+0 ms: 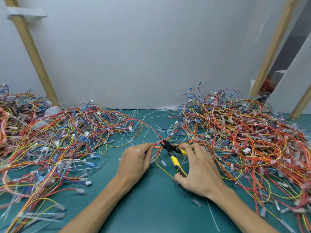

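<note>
My left hand (135,161) pinches a thin bundle of red, orange and yellow wires (157,145) near the middle of the green mat. My right hand (197,167) grips yellow-and-black cutters (175,156), thumb on one handle and fingers over the other. The handles are spread apart. The black jaws sit at the wire bundle, just right of my left fingertips. A yellow wire loops down from the bundle between my hands.
A big tangled pile of wire harnesses (57,140) lies on the left and another pile (249,135) on the right. Cut white cable ties (148,132) litter the green mat (151,207). A white wall and slanted wooden struts (32,52) stand behind.
</note>
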Tool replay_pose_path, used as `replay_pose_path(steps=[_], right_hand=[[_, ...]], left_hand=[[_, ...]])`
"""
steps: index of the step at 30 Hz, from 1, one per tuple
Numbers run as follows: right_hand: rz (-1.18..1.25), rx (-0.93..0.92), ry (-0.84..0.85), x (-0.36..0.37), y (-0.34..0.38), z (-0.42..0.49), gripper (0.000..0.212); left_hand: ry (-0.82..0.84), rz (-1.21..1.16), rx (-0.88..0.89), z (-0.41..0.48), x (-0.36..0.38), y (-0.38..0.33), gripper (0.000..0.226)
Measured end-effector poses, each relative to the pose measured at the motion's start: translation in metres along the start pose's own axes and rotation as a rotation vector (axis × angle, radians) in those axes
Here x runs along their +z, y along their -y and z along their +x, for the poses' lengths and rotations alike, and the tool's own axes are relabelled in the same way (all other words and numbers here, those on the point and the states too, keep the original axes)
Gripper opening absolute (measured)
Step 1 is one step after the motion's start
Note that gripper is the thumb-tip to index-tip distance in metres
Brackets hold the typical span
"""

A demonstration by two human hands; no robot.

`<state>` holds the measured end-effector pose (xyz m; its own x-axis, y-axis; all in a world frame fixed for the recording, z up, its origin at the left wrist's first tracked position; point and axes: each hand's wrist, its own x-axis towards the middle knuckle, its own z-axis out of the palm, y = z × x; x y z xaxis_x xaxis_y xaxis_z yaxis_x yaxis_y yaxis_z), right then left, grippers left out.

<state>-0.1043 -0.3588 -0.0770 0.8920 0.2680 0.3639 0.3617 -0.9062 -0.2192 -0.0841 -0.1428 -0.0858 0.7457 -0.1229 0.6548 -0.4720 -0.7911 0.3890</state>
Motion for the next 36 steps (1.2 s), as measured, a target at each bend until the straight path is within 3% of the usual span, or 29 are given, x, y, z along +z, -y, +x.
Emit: replay_pose_path(steps=[25, 36], right_hand=[[0.065, 0.017, 0.031, -0.001, 0.0055, -0.0007, 0.072], [0.028, 0.019, 0.01, -0.0033, 0.0016, 0.0033, 0.067]], left_hand=[[0.148, 0.178, 0.115, -0.0041, -0.0027, -0.0058, 0.037], [0.165, 0.165, 0.073, -0.003, -0.0041, -0.0063, 0.026]])
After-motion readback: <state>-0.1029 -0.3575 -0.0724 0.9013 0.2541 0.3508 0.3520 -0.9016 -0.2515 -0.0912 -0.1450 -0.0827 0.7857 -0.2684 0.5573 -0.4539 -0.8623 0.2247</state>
